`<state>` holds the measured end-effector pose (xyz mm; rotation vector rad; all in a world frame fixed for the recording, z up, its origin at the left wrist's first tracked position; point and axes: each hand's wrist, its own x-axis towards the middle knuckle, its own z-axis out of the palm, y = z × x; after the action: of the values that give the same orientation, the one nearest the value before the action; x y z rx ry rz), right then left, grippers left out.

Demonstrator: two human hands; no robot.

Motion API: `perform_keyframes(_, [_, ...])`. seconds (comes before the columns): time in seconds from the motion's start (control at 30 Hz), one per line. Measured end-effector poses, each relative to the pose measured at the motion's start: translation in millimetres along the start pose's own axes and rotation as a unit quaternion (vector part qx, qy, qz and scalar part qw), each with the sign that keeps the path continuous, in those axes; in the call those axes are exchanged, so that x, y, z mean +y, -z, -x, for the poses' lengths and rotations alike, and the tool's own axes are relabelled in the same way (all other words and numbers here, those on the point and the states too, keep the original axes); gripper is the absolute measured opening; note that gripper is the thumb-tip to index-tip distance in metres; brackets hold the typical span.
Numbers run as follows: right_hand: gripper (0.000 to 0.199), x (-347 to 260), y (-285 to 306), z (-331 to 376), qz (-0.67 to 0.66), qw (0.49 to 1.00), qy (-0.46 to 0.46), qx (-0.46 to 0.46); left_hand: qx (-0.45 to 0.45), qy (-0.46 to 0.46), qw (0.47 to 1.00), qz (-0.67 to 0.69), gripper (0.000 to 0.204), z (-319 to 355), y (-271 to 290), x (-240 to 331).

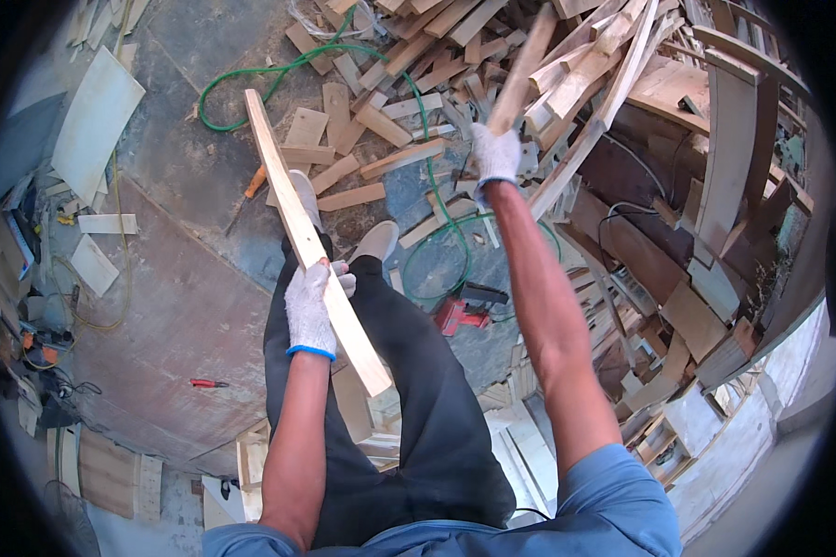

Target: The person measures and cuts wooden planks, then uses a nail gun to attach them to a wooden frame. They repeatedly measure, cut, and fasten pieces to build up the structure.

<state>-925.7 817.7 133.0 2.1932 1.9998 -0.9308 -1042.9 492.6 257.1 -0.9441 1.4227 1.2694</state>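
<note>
Gloved left hand (310, 311) wraps around a pale wooden slat (312, 243) mid-length; gloved right hand (495, 154) clenches a raised stick (522, 67); scrap-wood pile (567, 84) crowds right, bare floor (186, 306) left.

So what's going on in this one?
A person in white work gloves stands over a floor littered with wood offcuts. The left hand grips a long pale wooden board near its middle, angled away across the legs. The right hand is raised, holding a second wooden strip over the scrap pile. A red power tool and green hose lie on the floor.
</note>
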Motion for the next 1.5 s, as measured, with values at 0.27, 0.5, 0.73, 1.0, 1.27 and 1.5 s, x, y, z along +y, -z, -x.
perform_keyframes(0.27, [0.05, -26, 75, 257, -0.138, 0.954, -0.082, -0.255, -0.084, -0.044, 0.995, 0.021, 0.027, 1, 13, -11])
perform_keyframes(0.5, [0.078, -28, 206, 321, -0.755, 0.216, -0.315, -0.533, -0.18, -0.058, 0.98, 0.057, 0.031, 78, -10, 46])
perform_keyframes(0.73, [0.08, -50, 268, 351, -0.717, 0.209, -0.257, -0.613, -0.166, -0.153, 0.974, -0.031, 0.032, 170, -48, 89])
perform_keyframes(1.0, [0.065, -95, 340, 349, -0.617, 0.511, -0.143, -0.581, -0.226, -0.182, 0.956, -0.034, 0.047, 240, -87, 123])
perform_keyframes(1.27, [0.06, -140, 364, 392, -0.186, 0.955, 0.094, -0.213, -0.23, -0.187, 0.95, -0.095, 0.034, 282, -113, 134])
perform_keyframes(1.5, [0.047, -151, 382, 430, -0.224, 0.961, 0.098, -0.131, -0.3, -0.136, 0.942, -0.068, 0.033, 329, -115, 152])
